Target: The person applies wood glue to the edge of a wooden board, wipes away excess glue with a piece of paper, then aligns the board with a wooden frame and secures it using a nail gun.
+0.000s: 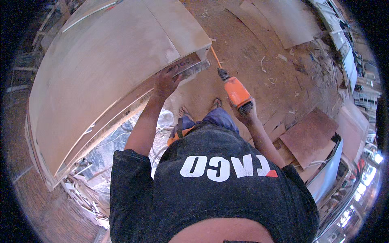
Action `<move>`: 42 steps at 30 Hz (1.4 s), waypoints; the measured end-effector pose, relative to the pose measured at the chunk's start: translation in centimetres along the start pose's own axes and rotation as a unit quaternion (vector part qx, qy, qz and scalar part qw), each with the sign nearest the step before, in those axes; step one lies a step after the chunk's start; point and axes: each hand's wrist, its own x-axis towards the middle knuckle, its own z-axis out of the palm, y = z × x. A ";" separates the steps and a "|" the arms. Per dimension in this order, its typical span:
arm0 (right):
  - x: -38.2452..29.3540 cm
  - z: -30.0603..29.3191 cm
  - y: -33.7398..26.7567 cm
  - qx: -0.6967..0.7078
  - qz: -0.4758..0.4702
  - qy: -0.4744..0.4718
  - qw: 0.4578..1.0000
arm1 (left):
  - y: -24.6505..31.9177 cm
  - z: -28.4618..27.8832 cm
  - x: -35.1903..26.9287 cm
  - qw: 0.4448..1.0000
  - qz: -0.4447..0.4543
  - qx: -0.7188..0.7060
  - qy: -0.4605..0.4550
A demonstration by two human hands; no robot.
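In front of me and to my left lies a large plywood-faced panel structure [109, 66], with a seam near its right end. My left hand [165, 81] grips a brown wooden strip [190, 62] set along its near edge; dark marks show on the strip beyond the fingers. My right hand [247, 111] holds an orange power tool [237, 90] with a black nose and a black rear end; its exact kind is unclear. The nose points away from me towards the panel's right corner, apart from it. A thin orange hose or cord [215, 56] runs between the nose and that corner.
Wood offcuts and scraps litter the brown floor [255, 63]. Brown boards [310, 136] lie to the right, and larger sheets [282, 21] at the far right. Below the panel's near edge are plastic sheeting [164, 120] and wood strips [86, 199]. My feet stand close by.
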 end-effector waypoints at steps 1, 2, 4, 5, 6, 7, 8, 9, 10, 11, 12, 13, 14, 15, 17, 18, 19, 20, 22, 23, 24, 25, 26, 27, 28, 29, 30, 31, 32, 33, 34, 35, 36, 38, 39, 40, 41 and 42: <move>0.0 0.3 -0.1 -0.079 -0.060 -0.023 0.995 | -0.1 -0.3 0.1 1.000 -0.002 -0.011 0.005; 0.0 0.7 -0.3 -0.159 -0.126 -0.036 0.979 | -0.2 -0.5 0.1 1.000 -0.005 -0.021 0.010; 0.4 2.1 -1.0 -0.221 -0.189 -0.041 0.956 | -0.6 -0.4 0.1 0.999 -0.006 -0.042 0.013; 1.1 2.9 -1.0 -0.214 -0.196 -0.032 0.956 | -0.7 -0.3 0.2 0.999 -0.008 -0.052 0.016; 1.9 3.7 -1.0 -0.208 -0.204 -0.022 0.956 | -1.0 0.0 0.1 0.998 0.003 -0.062 0.019; 2.9 4.6 -0.6 -0.206 -0.221 0.000 0.953 | -1.2 0.2 0.1 0.997 0.013 -0.073 0.022; 3.7 5.0 -0.4 -0.215 -0.236 0.012 0.947 | -1.5 0.4 0.1 0.996 0.023 -0.083 0.026; 4.3 5.5 -0.6 -0.226 -0.249 0.025 0.941 | -1.5 0.5 0.1 0.995 0.027 -0.093 0.029; 4.5 5.9 -2.1 -0.249 -0.261 0.023 0.932 | -1.6 0.7 -0.1 0.994 0.026 -0.101 0.034; 4.7 6.3 -3.2 -0.273 -0.272 0.021 0.923 | -1.7 0.8 -0.3 0.993 0.025 -0.109 0.039; 4.9 6.3 -3.6 -0.293 -0.239 0.016 0.926 | -1.9 1.1 -0.5 0.993 0.012 -0.115 0.039; 5.2 6.3 -4.0 -0.313 -0.207 0.013 0.927 | -1.9 1.5 -0.7 0.992 0.000 -0.122 0.039; 5.4 6.3 -4.3 -0.333 -0.174 0.009 0.927 | -2.1 1.8 -0.9 0.991 -0.013 -0.128 0.039; 5.5 6.3 -4.4 -0.338 -0.178 0.011 0.924 | -2.2 2.1 -1.0 0.993 -0.012 -0.114 0.033; 5.9 6.4 -4.7 -0.346 -0.185 0.016 0.920 | -2.5 2.7 -1.3 0.996 -0.011 -0.085 0.023; 6.0 6.7 -4.9 -0.348 -0.175 0.018 0.921 | -2.4 2.4 -1.2 0.996 -0.015 -0.084 0.003; 6.2 6.9 -5.3 -0.350 -0.166 0.021 0.922 | -2.4 2.2 -1.0 0.996 -0.019 -0.084 -0.017; 6.3 7.1 -5.5 -0.352 -0.157 0.025 0.922 | -2.2 2.0 -1.0 0.996 -0.023 -0.084 -0.036; 6.8 7.0 -5.3 -0.321 -0.129 0.014 0.938 | -1.0 0.4 -0.2 0.990 -0.070 -0.080 -0.097; 7.0 7.0 -5.2 -0.305 -0.116 0.008 0.945 | -0.6 -0.1 0.0 0.985 -0.093 -0.077 -0.126; 7.0 7.4 -5.8 -0.310 -0.126 0.012 0.942 | -0.9 0.2 -0.4 0.989 -0.078 -0.080 -0.094; 6.8 8.0 -6.5 -0.314 -0.137 0.015 0.939 | -1.1 0.6 -0.6 0.993 -0.062 -0.081 -0.062; 6.6 8.3 -7.0 -0.319 -0.147 0.019 0.936 | -1.4 0.9 -0.9 0.995 -0.046 -0.083 -0.030; 6.5 8.4 -7.0 -0.316 -0.157 0.023 0.935 | -1.2 0.6 -0.8 0.992 -0.065 -0.094 -0.049; 6.2 8.5 -7.1 -0.313 -0.168 0.027 0.935 | -1.0 0.2 -0.5 0.988 -0.084 -0.106 -0.068; 6.1 8.5 -7.1 -0.309 -0.178 0.032 0.934 | -0.7 -0.1 -0.3 0.984 -0.102 -0.118 -0.087; 5.9 8.8 -7.5 -0.306 -0.149 0.029 0.940 | -0.8 0.1 -0.3 0.980 -0.111 -0.141 -0.082; 5.7 9.2 -8.1 -0.303 -0.119 0.026 0.945 | -1.0 0.4 -0.2 0.976 -0.120 -0.163 -0.077; 5.6 9.5 -8.4 -0.299 -0.089 0.024 0.950 | -1.1 0.6 -0.2 0.972 -0.129 -0.185 -0.072; 6.0 9.3 -7.8 -0.284 -0.091 0.024 0.954 | -1.2 0.9 -0.2 0.979 -0.111 -0.152 -0.074; 6.6 9.0 -6.8 -0.268 -0.094 0.025 0.959 | -1.2 1.1 -0.4 0.985 -0.094 -0.119 -0.076; 7.0 8.7 -5.9 -0.252 -0.096 0.025 0.963 | -1.2 1.4 -0.5 0.990 -0.077 -0.086 -0.077; 7.0 8.9 -6.2 -0.257 -0.081 0.025 0.963 | -1.4 1.6 -0.6 0.990 -0.076 -0.086 -0.077; 6.8 9.3 -6.9 -0.267 -0.051 0.026 0.962 | -1.9 1.9 -0.7 0.990 -0.075 -0.088 -0.076; 6.9 9.2 -6.8 -0.275 -0.060 0.031 0.959 | -1.8 1.6 -0.6 0.991 -0.070 -0.084 -0.076; 6.9 9.1 -6.4 -0.283 -0.069 0.036 0.956 | -1.7 1.4 -0.6 0.992 -0.066 -0.080 -0.076; 7.0 9.0 -6.2 -0.292 -0.078 0.041 0.952 | -1.5 1.2 -0.6 0.992 -0.063 -0.077 -0.075; 7.0 8.8 -5.9 -0.302 -0.082 0.043 0.949 | -0.9 0.1 -0.4 0.988 -0.081 -0.083 -0.098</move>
